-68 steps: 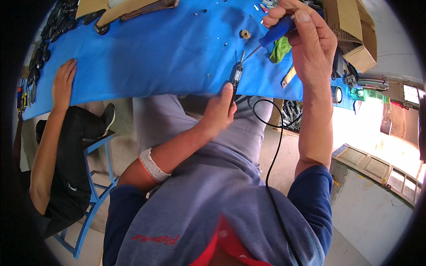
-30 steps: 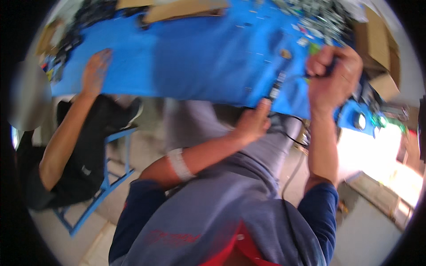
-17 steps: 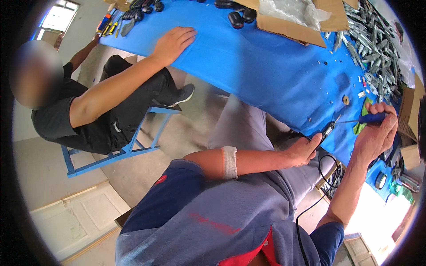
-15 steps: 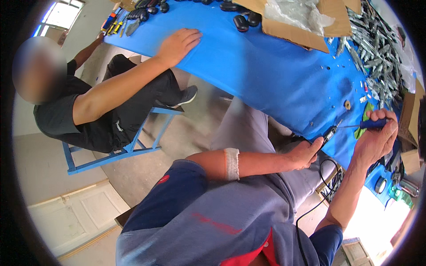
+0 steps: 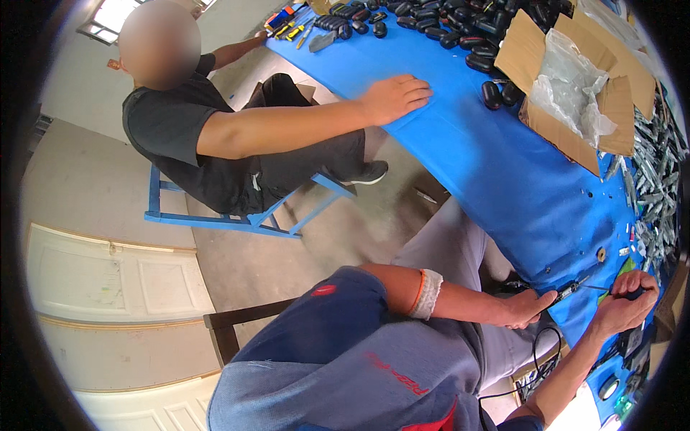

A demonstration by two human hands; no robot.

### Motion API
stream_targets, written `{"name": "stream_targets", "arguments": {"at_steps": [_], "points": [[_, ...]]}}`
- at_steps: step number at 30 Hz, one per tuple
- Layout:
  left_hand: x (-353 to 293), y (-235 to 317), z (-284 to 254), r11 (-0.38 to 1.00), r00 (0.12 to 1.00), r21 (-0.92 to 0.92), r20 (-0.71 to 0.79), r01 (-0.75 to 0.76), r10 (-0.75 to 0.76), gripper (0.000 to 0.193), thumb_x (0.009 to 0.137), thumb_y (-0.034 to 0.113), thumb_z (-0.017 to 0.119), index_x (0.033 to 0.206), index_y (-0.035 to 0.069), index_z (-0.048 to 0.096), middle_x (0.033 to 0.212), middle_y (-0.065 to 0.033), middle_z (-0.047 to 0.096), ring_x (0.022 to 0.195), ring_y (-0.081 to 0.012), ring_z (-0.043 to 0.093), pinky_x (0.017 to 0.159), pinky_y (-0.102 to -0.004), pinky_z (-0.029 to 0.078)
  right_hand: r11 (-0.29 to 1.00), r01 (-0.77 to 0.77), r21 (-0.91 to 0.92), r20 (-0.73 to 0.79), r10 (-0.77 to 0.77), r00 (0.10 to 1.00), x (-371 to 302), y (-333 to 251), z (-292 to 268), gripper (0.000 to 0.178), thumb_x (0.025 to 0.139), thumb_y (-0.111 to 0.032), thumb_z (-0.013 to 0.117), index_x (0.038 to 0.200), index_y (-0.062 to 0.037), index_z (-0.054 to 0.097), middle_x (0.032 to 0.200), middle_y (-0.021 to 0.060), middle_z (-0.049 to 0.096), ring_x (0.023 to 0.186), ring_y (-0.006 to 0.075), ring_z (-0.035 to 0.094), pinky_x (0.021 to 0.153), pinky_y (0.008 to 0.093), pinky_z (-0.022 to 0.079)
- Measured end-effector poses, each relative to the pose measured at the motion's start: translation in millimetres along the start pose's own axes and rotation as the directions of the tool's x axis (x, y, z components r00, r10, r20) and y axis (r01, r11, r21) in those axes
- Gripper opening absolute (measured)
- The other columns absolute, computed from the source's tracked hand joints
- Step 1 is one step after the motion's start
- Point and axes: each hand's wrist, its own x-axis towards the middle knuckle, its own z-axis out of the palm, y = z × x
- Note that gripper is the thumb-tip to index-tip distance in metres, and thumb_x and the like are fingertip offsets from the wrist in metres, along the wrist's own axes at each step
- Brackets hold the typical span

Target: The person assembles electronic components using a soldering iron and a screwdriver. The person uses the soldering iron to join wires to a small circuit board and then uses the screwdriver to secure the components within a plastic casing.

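- Clasped in the left hand [image 5: 530, 309], near the front edge of the blue-covered bench [image 5: 503, 179]: a slim, dark handheld device [image 5: 568, 290], with paler, greyish detail along its body and a thin metallic end.
- Tilted, with that narrow end up and to the right; lower part hidden by fingers.
- Gripped in the right hand [image 5: 627, 307]: a screwdriver [image 5: 596, 288], dark blue handle mostly covered, thin shaft bare.
- Held nearly level, shaft pointing left toward the device's upper part; contact too small to tell.
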Motion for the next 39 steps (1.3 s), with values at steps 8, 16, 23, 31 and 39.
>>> {"name": "stream_targets", "arguments": {"at_steps": [8,16,23,31,39], "points": [[0,1,3,0.999,0.999,0.004,-0.014,-0.032,0.032,0.058,0.083,0.073,0.038,0.070,0.016,0.039,0.052,0.0068,0.026,0.041,-0.0089,0.022,0.040,-0.0329,0.016,1.000,0.030,0.002,0.153,-0.030,0.988,8,8,-6,0.039,0.097,-0.043,0.040,0.091,-0.0047,0.045,0.070,0.0037,0.040,0.050,0.0095,0.033,0.042,0.0218,0.024],[5,-5,1,0.996,0.997,-0.027,-0.023,-0.079,0.079,0.059,0.083,0.071,0.040,0.067,0.015,0.040,0.051,0.0059,0.026,0.042,-0.0097,0.023,0.041,-0.0319,0.019,0.992,0.123,-0.022,0.068,-0.122,0.990,0,1,1,0.030,0.099,-0.029,0.040,0.101,-0.0004,0.049,0.096,0.0104,0.051,0.071,0.0134,0.044,0.061,0.0251,0.039],[-19,16,1,1.000,0.999,0.007,-0.049,-0.010,0.011,0.067,0.080,0.075,0.039,0.054,0.014,0.039,0.047,0.0025,0.031,0.037,-0.0123,0.030,0.037,-0.0311,0.021,0.998,0.049,0.047,0.053,-0.051,0.997,-13,-7,4,0.034,0.098,-0.030,0.044,0.102,0.0026,0.052,0.090,0.0100,0.049,0.077,0.0157,0.046,0.069,0.0289,0.042],[-2,0,-3,0.997,0.994,0.031,-0.081,0.076,-0.074,0.072,0.072,0.083,0.040,0.064,0.012,0.043,0.054,0.0014,0.035,0.039,-0.0129,0.030,0.039,-0.0287,0.022,0.990,0.132,0.053,0.074,-0.135,0.988,-14,-4,10,0.035,0.098,-0.035,0.042,0.096,-0.0011,0.049,0.071,0.0072,0.045,0.054,0.0119,0.041,0.045,0.0227,0.034],[18,-15,-3,0.997,0.998,0.081,-0.059,-0.018,0.023,0.067,0.079,0.076,0.041,0.061,0.011,0.044,0.050,0.0022,0.029,0.043,-0.0136,0.026,0.043,-0.0348,0.023,0.967,0.241,-0.076,0.023,-0.240,0.970,-12,4,-6,0.023,0.100,-0.024,0.041,0.104,-0.0029,0.048,0.090,0.0125,0.054,0.064,0.0158,0.049,0.058,0.0298,0.045]]}}
